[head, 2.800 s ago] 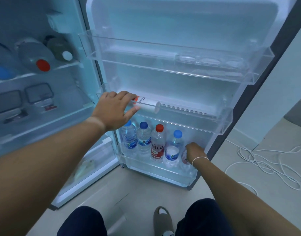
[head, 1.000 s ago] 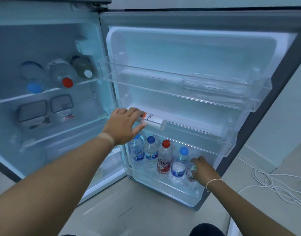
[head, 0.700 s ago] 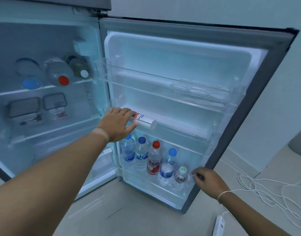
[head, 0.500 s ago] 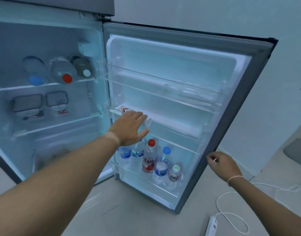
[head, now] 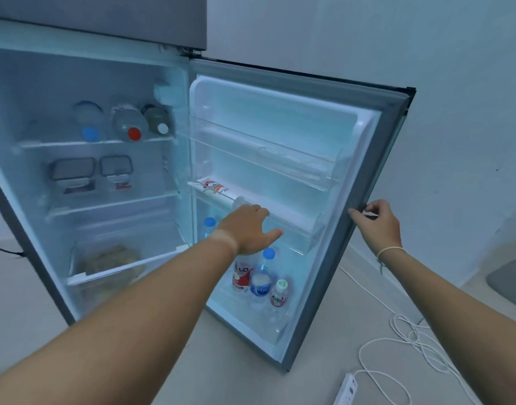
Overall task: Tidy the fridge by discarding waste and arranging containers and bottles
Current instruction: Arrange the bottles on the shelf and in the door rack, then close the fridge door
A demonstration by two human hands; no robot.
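Since half a second ago our right hand (head: 378, 222) has risen from below the door's outer edge to grip the fridge door (head: 364, 200) at mid height, fingers pinched narrow on the edge. Our left hand (head: 248, 229) has let go of the white tube (head: 218, 190), which now lies on its side along the middle door shelf (head: 294, 226); the hand hovers just in front of that shelf, fingers loosely spread and holding nothing. We judge that the arranging is essentially done and that closing the door is the step in hand. Counts follow. The bottom door rack (head: 268, 325) shows three bottles in full, one with a blue cap, one with a red label and one small with a white cap, plus one further blue cap (head: 210, 222) beside our left wrist; more may be hidden behind the arm. The top inner shelf (head: 96, 143) carries three bottles lying with caps outward: blue, red, white. The shelf below holds two lidded containers (head: 72, 171). The top door shelf (head: 265, 153) appears empty.
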